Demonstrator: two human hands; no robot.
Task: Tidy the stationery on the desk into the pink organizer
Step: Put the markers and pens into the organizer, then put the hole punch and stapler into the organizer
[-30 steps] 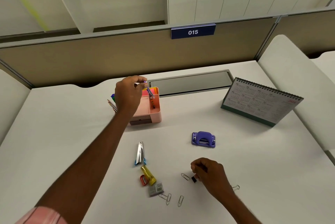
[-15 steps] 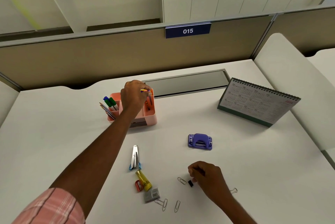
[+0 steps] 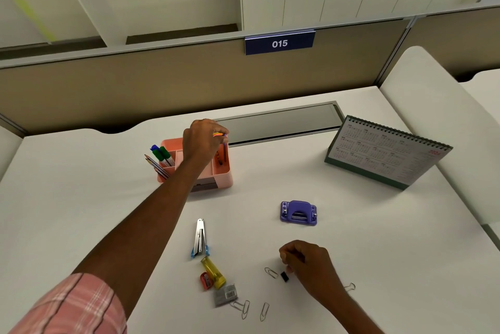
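Pen going into the organizer, clip likely next.
The left hand (image 3: 203, 141) pinches the top of a pen (image 3: 224, 152) that stands in the right compartment of the organizer (image 3: 221, 179), far across the desk (image 3: 365, 239). The right hand (image 3: 308, 266) is curled just beside a black clip (image 3: 284, 276); whether it grips it cannot be told. The next move probably calls for releasing the pen and pinching the clip.

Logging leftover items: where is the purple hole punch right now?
Head view: the purple hole punch sits on the desk right of centre, just beyond the right hand, untouched.
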